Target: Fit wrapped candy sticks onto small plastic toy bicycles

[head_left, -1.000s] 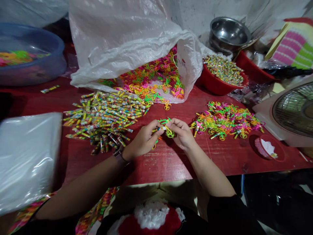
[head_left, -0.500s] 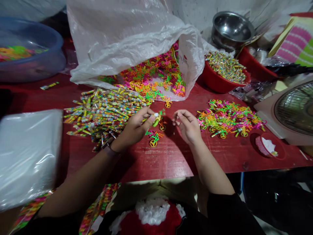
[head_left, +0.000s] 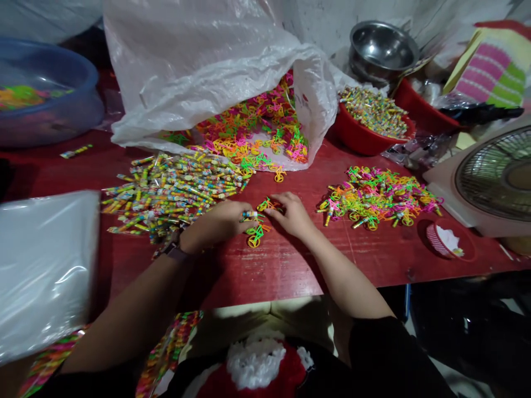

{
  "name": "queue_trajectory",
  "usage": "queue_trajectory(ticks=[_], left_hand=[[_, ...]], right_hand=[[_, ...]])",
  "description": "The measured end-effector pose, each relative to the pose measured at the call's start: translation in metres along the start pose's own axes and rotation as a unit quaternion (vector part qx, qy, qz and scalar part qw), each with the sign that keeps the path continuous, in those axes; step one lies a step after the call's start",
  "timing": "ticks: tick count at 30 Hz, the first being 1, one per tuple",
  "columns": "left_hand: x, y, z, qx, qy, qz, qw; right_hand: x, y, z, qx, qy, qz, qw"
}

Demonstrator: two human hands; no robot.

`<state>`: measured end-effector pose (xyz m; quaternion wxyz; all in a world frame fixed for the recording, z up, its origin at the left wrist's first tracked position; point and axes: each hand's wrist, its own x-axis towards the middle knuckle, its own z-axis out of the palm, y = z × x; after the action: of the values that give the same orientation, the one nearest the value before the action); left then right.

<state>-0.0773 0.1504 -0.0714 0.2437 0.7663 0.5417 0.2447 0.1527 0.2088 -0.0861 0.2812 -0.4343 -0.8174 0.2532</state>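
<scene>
My left hand (head_left: pixel 219 224) is closed on a short candy tube (head_left: pixel 250 214) in printed wrapping, low over the red table. Close on its right, my right hand (head_left: pixel 292 215) reaches into a few small plastic toy bicycles; its thumb and fingertips are around a yellow-green toy bicycle (head_left: pixel 264 205). A green and yellow toy bicycle (head_left: pixel 254 237) lies just below both hands. Beside my left hand spreads a heap of wrapped candy tubes (head_left: pixel 174 182). Right of my right hand is a pile of mixed toy bicycles and tubes (head_left: pixel 377 199).
An open white plastic bag (head_left: pixel 199 72) spills toy bicycles at the back. A blue basin (head_left: pixel 78 105) stands back left, a stack of clear plastic bags (head_left: pixel 45 265) front left. To the right are a red bowl (head_left: pixel 360 141) of small wrapped pieces, a fan (head_left: pixel 489 182) and a small red basket (head_left: pixel 440 243).
My right hand has moved left and closed around a toy bicycle. My left hand has lowered towards the table and turned palm down. The view has shifted slightly.
</scene>
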Motion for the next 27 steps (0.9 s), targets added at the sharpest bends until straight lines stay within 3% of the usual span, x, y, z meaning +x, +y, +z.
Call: queue_trajectory(ticks=[4,7,11,15,20,27], left_hand=[[-0.006,0.008,0.013,0.016,-0.007,0.057,0.998],[-0.006,0.02,0.011,-0.017,-0.021,0.061,0.998],[-0.004,0.03,0.004,-0.07,-0.012,0.032,0.997],[-0.003,0.034,0.007,-0.105,-0.004,0.062,0.993],[-0.002,0.038,0.011,-0.127,0.004,0.068,0.99],[-0.004,0.043,0.011,-0.122,0.024,0.091,0.988]], right_hand=[[0.003,0.006,0.002,-0.036,-0.046,0.035,0.998],[0.002,0.006,-0.011,0.089,-0.039,0.113,0.989],[0.0,-0.004,-0.026,0.357,-0.015,0.141,0.923],[-0.004,-0.021,-0.022,0.501,-0.033,0.137,0.854],[-0.01,-0.03,-0.02,0.558,-0.047,0.158,0.813],[-0.014,-0.035,-0.024,0.58,-0.081,0.185,0.789]])
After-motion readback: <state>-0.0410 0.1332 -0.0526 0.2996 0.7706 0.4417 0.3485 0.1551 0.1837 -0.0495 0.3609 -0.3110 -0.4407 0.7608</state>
